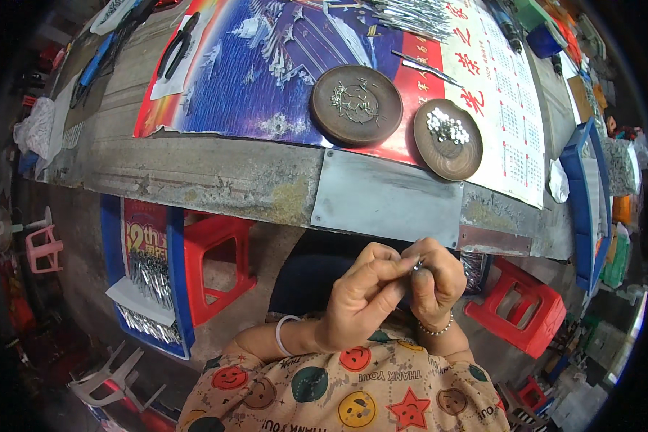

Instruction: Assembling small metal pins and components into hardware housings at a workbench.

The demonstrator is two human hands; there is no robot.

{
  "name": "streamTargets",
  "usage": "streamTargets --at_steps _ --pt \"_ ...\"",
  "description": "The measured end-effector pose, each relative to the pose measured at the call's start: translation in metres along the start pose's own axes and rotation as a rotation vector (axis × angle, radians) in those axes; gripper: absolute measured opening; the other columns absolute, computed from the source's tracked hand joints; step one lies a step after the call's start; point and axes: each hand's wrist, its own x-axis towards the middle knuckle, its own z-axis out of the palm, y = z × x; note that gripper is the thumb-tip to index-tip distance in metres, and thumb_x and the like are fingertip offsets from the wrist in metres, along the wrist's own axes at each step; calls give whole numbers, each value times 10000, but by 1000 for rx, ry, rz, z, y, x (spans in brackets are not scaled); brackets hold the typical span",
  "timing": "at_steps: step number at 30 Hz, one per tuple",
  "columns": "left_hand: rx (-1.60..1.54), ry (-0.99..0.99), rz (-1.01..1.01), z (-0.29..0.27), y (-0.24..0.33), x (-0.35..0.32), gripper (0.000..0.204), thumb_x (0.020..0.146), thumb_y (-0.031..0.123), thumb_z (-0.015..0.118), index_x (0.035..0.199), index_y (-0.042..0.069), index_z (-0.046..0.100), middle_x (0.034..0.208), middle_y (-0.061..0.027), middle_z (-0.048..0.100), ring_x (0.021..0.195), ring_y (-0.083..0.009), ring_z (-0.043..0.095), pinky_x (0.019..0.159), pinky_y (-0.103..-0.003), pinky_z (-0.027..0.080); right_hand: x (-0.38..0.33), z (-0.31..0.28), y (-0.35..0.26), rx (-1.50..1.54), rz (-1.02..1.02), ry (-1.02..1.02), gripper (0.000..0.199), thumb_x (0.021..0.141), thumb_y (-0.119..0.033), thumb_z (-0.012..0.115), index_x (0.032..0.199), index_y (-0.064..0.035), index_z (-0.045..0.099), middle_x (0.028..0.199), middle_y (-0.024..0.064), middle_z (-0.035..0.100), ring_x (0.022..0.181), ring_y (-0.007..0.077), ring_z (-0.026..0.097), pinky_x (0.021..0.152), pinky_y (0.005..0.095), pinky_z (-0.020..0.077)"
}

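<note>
My left hand (pixel 363 297) and my right hand (pixel 438 282) meet just in front of the table edge, fingertips pinched together. Between them is a tiny shiny metal piece (pixel 417 266), mostly covered by the fingers; its kind does not show. Beyond the hands, a grey metal plate (pixel 389 196) lies at the table's front edge. Behind it stands a round brown dish (pixel 322 119) with many thin, short metal pins (pixel 356 101). To its right, a second brown dish (pixel 446 167) holds small white round pieces (pixel 446 127). Tweezers (pixel 430 68) lie behind the dishes.
A printed poster (pixel 230 108) covers part of the worn table (pixel 216 173), with a bundle of slim metal pieces (pixel 417 16) at the back. Dark-handled pliers (pixel 180 47) lie back left. Blue trays (pixel 183 288) and red stools (pixel 522 309) stand around me.
</note>
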Motion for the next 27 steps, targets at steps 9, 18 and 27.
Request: streamTargets --at_steps 9,18,27 --pt "-526 77 -333 -4 -1 8 257 951 17 444 1198 16 512 833 -4 482 612 -42 422 512 -174 362 -14 -16 -4 56 345 118 144 868 -91 602 909 41 641 737 86 556 618 113 529 532 214 400" --pt "-542 63 -324 -10 -5 9 257 940 23 476 1193 16 520 759 0 481 600 -48 410 513 -175 353 -20 -17 -11 133 428 84 100 828 -13 634 907 48 625 796 93 605 649 108 553 566 205 448" --pt "-471 65 -415 -8 -6 10 265 946 33 467 1208 17 500 786 -1 503 608 -42 419 519 -170 357 -17 -18 -15 291 563 102 95 818 43 636 897 55 584 864 91 648 795 115 611 716 231 493"
